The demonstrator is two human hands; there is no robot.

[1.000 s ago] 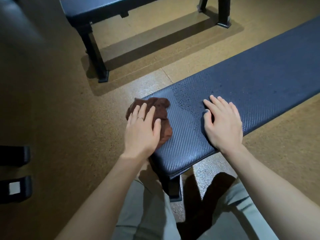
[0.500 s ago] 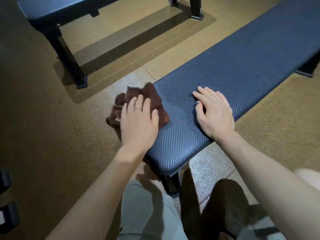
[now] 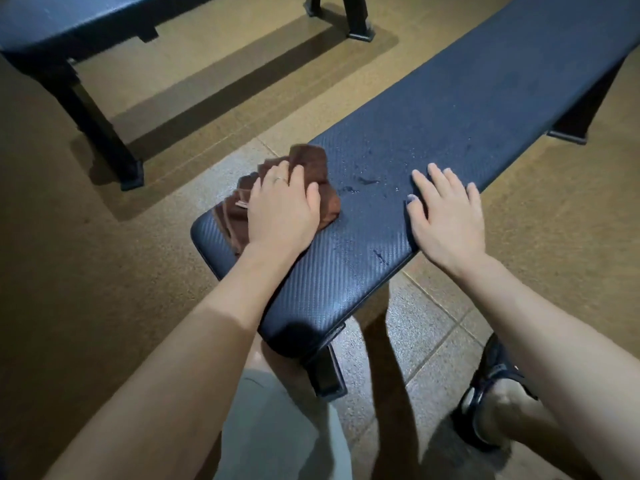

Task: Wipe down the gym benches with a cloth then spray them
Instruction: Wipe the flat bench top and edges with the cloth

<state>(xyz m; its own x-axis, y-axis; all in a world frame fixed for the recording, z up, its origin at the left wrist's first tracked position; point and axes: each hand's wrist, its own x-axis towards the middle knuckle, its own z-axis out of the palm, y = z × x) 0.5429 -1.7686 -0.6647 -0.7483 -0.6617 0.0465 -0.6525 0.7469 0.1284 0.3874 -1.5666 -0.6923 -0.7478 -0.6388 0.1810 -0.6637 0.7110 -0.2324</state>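
Observation:
A dark blue padded gym bench (image 3: 450,109) runs from the lower middle up to the right, with wet droplets on its near part. A bunched brown cloth (image 3: 315,164) lies on the bench's left edge near its end. My left hand (image 3: 282,209) presses flat on the cloth, fingers spread over it, a ring on one finger. My right hand (image 3: 446,216) rests flat on the bench's right edge, fingers straight, holding nothing.
A second dark bench (image 3: 62,26) stands at the upper left on black legs (image 3: 100,133). Brown speckled floor (image 3: 69,271) surrounds both. My knee in grey shorts (image 3: 277,427) is under the near bench end, and my sandalled foot (image 3: 491,393) is at lower right.
My left hand has slid the cloth from the bench's left edge onto the pad, toward the near end. The right hand stays flat on the bench. The view has shifted.

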